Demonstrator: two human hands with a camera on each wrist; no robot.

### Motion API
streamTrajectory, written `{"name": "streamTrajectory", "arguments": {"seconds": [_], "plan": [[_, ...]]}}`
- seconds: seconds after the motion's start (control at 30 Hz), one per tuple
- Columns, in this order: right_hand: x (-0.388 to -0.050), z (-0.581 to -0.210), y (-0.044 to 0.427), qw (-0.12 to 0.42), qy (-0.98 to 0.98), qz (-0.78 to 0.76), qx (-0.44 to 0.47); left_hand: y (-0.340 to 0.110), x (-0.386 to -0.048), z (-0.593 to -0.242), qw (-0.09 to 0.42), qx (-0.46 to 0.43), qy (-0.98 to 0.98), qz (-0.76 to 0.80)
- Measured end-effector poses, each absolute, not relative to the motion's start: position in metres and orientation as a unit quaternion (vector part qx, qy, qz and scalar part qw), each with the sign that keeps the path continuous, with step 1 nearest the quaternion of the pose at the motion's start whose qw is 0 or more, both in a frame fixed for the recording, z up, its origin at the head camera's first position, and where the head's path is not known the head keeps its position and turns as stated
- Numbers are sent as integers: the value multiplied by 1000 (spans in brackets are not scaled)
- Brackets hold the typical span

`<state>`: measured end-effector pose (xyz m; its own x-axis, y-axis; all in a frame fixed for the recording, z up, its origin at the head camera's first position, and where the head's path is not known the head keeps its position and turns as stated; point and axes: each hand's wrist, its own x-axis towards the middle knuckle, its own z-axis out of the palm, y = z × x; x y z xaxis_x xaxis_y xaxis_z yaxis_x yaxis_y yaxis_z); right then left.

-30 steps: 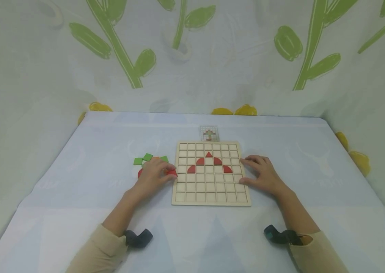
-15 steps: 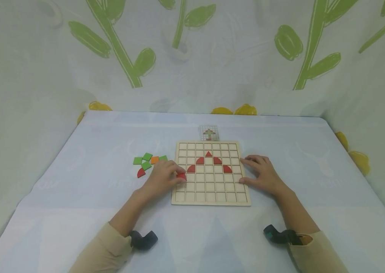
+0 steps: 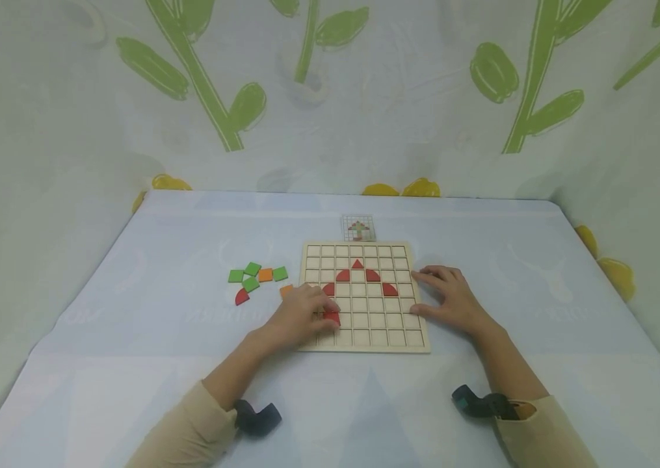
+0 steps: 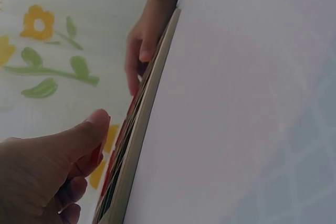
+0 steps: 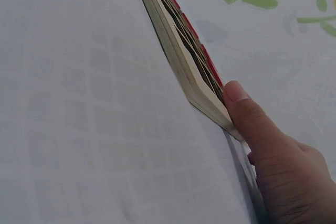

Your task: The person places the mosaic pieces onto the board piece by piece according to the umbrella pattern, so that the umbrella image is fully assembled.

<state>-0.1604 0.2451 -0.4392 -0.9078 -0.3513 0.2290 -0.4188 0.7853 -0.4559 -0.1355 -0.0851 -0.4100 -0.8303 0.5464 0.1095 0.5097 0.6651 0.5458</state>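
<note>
My left hand [image 3: 300, 312] is over the left part of the wooden grid board [image 3: 361, 347]. It pinches a red tile [image 3: 332, 318] between thumb and fingers. In the left wrist view, that red tile [image 4: 97, 153] shows edge-on above the board. My right hand [image 3: 449, 299] touches the board's right edge, thumb and fingers spread apart; the right wrist view has the thumb of this hand [image 5: 278, 161] against the rim. In the board's cells lie a red triangle [image 3: 357, 264] and several red quarter-round tiles [image 3: 373, 276], one partly hidden by my left hand.
Left of the board lie several green square tiles [image 3: 236, 276], an orange tile [image 3: 265, 275], another orange tile [image 3: 287, 290] partly covered by my left hand, and a red quarter-round tile [image 3: 242, 297]. Behind the board is a small picture card [image 3: 358, 228].
From the loose tiles, my left hand has moved right and slightly nearer, carrying the red tile over the board. Orange tiles came into sight behind it. My right hand stays put.
</note>
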Motion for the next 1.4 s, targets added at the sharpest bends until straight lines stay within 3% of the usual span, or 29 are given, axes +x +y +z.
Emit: {"name": "streamTrajectory", "arguments": {"seconds": [0.47,1.4], "plan": [[-160,-439,245,70,-941,259,208,-73,-129,-413,41,363,895,255],[-161,-440,245,66,-943,255,202,-73,-125,-414,49,356,894,267]]}}
